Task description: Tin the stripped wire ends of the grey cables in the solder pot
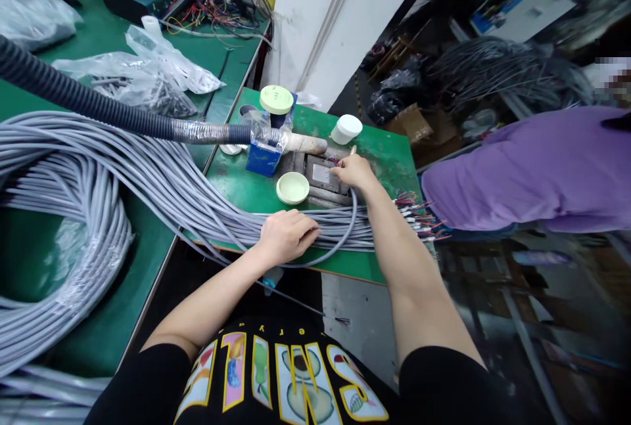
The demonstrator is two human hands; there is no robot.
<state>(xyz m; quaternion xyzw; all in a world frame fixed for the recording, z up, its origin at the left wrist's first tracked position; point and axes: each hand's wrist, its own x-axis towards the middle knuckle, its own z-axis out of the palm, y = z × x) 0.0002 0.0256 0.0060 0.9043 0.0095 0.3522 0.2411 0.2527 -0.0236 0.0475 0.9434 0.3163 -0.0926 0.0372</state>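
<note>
A thick bundle of grey cables [162, 175] runs across the green bench [389, 149] from a big coil on the left. My left hand [286, 234] lies curled on the bundle near the bench's front edge, pressing on the cables. My right hand [352, 171] pinches the stripped end of one grey cable [345, 228] that loops up from the bundle, holding its coloured wires over a dark metal block [320, 178].
A black corrugated hose [89, 103] ends over the block. Around it stand a blue box [263, 157], a green lid [292, 188], a lidded jar [276, 102] and a white jar [346, 128]. Plastic bags [148, 77] lie behind. A person in purple [532, 169] is at right.
</note>
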